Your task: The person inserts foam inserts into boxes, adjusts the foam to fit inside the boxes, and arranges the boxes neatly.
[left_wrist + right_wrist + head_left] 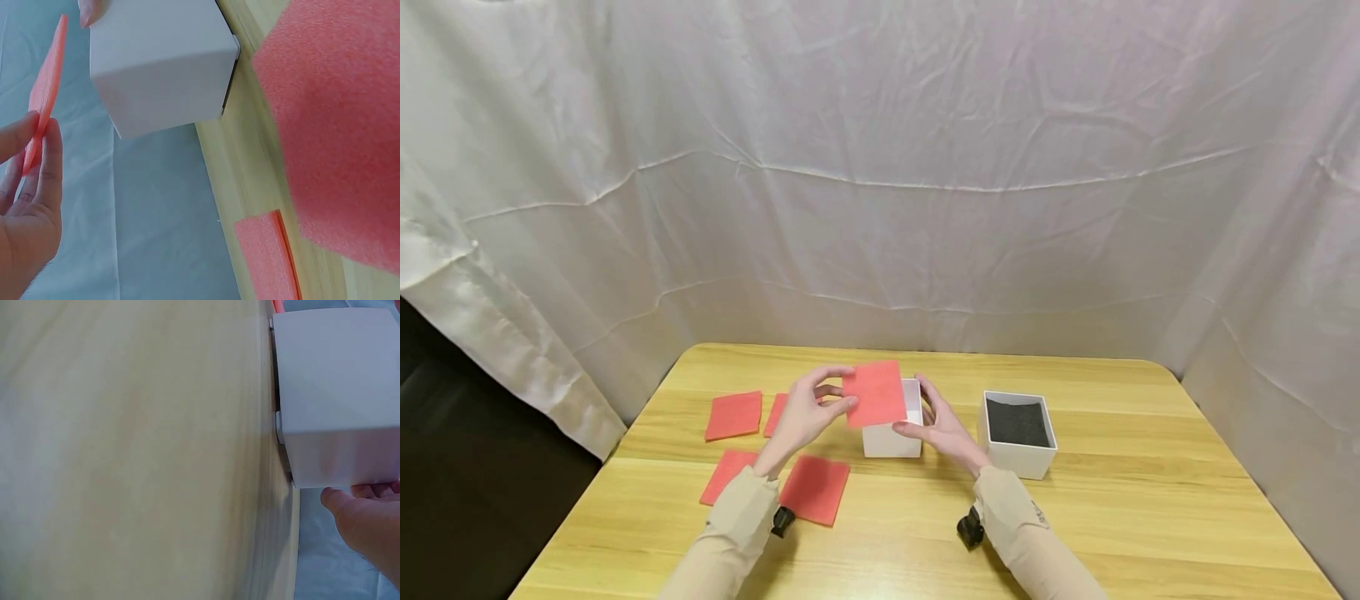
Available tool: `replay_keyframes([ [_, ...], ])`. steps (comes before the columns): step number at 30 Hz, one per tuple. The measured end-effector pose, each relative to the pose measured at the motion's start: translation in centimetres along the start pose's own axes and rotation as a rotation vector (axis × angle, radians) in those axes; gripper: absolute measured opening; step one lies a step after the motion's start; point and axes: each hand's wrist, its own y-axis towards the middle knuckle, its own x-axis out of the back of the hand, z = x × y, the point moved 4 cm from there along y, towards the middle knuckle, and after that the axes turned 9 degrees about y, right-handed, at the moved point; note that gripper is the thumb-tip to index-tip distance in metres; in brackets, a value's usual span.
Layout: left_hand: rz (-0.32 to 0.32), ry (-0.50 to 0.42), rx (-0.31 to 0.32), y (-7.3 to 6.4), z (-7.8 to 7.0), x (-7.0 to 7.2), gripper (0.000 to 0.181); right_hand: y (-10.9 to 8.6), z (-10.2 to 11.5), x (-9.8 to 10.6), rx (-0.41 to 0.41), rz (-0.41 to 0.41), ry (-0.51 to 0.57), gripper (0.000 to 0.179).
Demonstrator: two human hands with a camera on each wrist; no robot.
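Note:
My left hand (808,412) pinches a red foam square (876,393) by its left edge, between thumb and fingers. The square is held up at the mouth of a white box (891,442) and covers much of that opening in the head view. Edge-on in the left wrist view, the foam (47,94) looks thin and flat. On the box's right side, my right hand (946,429) holds it, thumb at the near rim and fingers toward the back. The right wrist view has the thumb and fingertips (334,497) right at the box wall (344,375).
Several more red foam squares (733,415) lie on the wooden table (1120,500) at the left, one of them (816,490) near my left forearm. A second white box (1018,461) with black foam (1017,423) inside stands at right. Behind the table hangs a pale curtain (925,250).

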Motion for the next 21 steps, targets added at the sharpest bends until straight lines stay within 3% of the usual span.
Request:
replay_keyframes([
  [5,-0.006,0.023,-0.004,0.7,0.0,-0.4,0.049,0.0,-0.1,0.1,-0.009,0.002,-0.007,0.102],
  [12,0.016,0.058,0.048,1.4,0.5,-1.2,0.055,0.1,-0.1,0.1,-0.017,0.001,-0.015,0.104],
  [21,0.039,0.128,0.027,2.0,0.5,-2.1,0.054,0.0,-0.1,0.1,-0.008,-0.008,0.016,0.106],
])
